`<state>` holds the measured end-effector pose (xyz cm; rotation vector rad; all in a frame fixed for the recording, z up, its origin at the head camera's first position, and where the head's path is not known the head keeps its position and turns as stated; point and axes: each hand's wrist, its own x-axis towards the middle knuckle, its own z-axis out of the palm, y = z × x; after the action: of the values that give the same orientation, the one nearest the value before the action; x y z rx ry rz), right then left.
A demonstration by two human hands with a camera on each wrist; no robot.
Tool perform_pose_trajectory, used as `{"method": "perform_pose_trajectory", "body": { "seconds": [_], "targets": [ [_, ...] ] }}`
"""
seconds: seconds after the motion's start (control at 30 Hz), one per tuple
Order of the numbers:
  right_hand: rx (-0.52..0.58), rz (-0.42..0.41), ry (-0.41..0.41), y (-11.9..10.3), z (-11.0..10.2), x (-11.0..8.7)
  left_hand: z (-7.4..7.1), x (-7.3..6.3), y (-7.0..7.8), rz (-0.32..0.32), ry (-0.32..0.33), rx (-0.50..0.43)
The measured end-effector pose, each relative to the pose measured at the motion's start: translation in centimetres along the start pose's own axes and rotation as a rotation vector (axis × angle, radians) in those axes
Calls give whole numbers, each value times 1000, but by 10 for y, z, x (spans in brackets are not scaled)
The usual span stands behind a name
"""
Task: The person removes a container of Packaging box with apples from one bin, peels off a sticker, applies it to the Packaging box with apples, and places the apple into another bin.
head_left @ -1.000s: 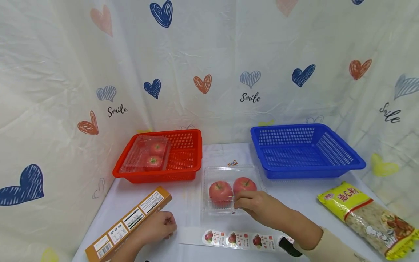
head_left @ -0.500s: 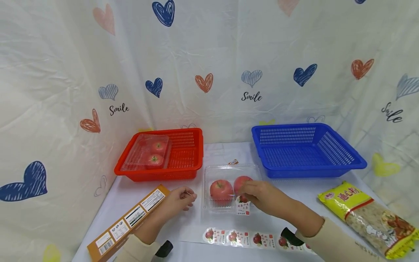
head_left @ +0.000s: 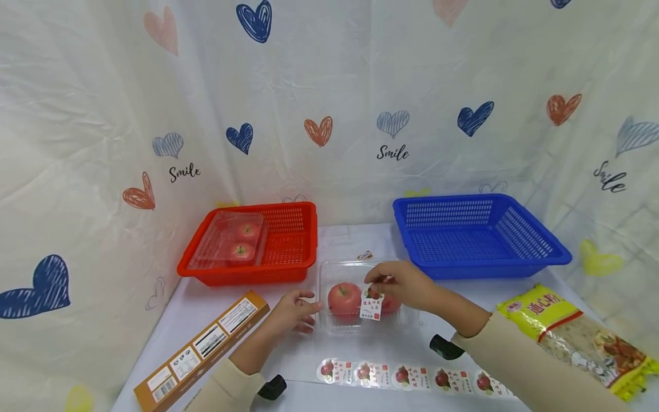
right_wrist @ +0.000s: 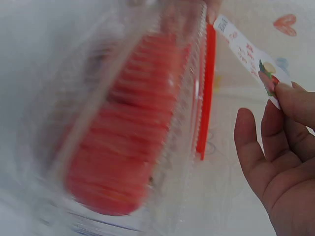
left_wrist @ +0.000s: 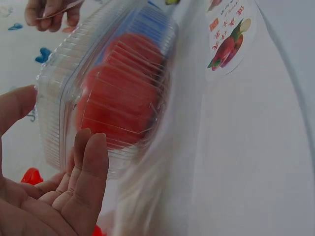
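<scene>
A clear plastic clamshell box (head_left: pixel 332 269) with two red apples (head_left: pixel 344 298) inside stands on the white table. Above it, my right hand (head_left: pixel 412 286) pinches a white label sticker (head_left: pixel 370 306) with an apple picture between thumb and fingertips. The right wrist view shows the sticker (right_wrist: pixel 246 51) hanging from the thumb and index finger. My left hand (head_left: pixel 294 313) is at the box's left side, fingers spread and fingertips right at its wall; in the left wrist view the thumb and fingers reach around the box's edge (left_wrist: pixel 59 98).
A strip of label stickers (head_left: pixel 409 377) lies in front. A red basket (head_left: pixel 288 274) holding another box of apples (head_left: pixel 242 252) is back left; a blue basket (head_left: pixel 489 272) is back right. An orange carton (head_left: pixel 206 343) lies left, a yellow food bag (head_left: pixel 571 337) right.
My right hand has lifted from the box's front with the sticker, which has come into sight. My left hand has moved right from beside the carton to the box's left edge.
</scene>
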<state>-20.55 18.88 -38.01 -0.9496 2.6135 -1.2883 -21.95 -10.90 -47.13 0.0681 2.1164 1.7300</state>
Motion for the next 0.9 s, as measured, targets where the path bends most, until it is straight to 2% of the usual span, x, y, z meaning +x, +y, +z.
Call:
{"method": "perform_pose_trajectory", "body": {
  "seconds": [0.13, 0.33, 0.5, 0.8, 0.9],
  "targets": [
    [68, 67, -6, 0, -9, 16, 0, -1, 2, -6, 12, 12],
    [75, 83, -45, 12, -11, 37, 2, -3, 6, -3, -4, -14],
    [40, 109, -78, 24, -7, 44, 3, -3, 3, -1, -7, -39],
    [83, 127, -51, 46, -7, 50, 3, -4, 2, 15, -20, -66],
    [55, 132, -54, 51, -6, 50, 3, -4, 4, 13, -20, -63]
  ]
}}
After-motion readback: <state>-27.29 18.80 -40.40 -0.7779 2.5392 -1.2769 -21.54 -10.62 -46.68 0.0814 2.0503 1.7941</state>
